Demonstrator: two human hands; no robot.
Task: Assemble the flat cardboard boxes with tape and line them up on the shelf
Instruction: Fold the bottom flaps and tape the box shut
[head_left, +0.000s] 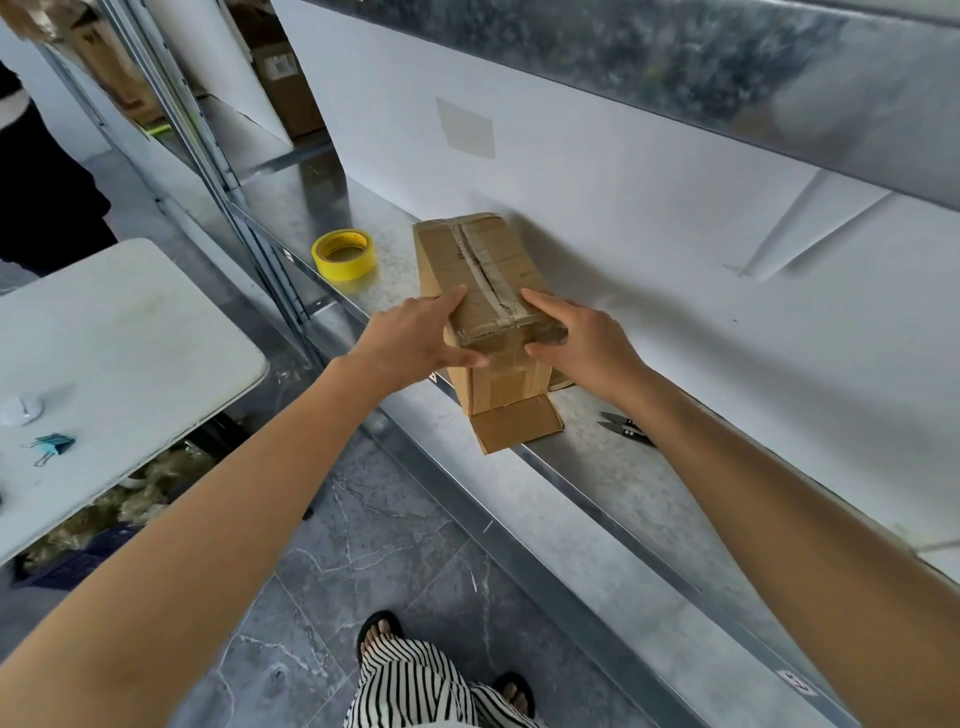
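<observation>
- Currently the cardboard box (483, 291) stands on the metal shelf (597, 519), its long side running from the front edge back toward the white back panel (623, 208). The far end sits close against that panel.
- The left hand (415, 338) holds the box's near left top corner, with the thumb on the end face and the index finger along the top.
- The right hand (582, 338) mirrors it on the near right top corner. Both hands are therefore clamped on the same end of the box, apart from each other, with the tape seam (485, 275) between them.
- That two-sided hold probably serves to steady the box and square it to the shelf, or to rub down the tape where it wraps over the end. I cannot tell which.
- Brown tape closes the top flaps along the middle and continues down the near face.
- One bottom flap (514, 426) lies loose, sticking out flat past the front edge of the shelf, so the underside looks unfinished to me.
- A yellow tape roll (344, 254) lies flat on the shelf toward its left end, apart from the box but within reach for another strip.
- Thread snips (626, 428) rest near the front edge, just right of the box, handy for cutting.
- A white folding desk (130, 338) stands left of the shelf. It carries a blue binder clip (52, 447) near its front edge.
- No other assembled box shows on this shelf, so the row seems barely begun.
</observation>
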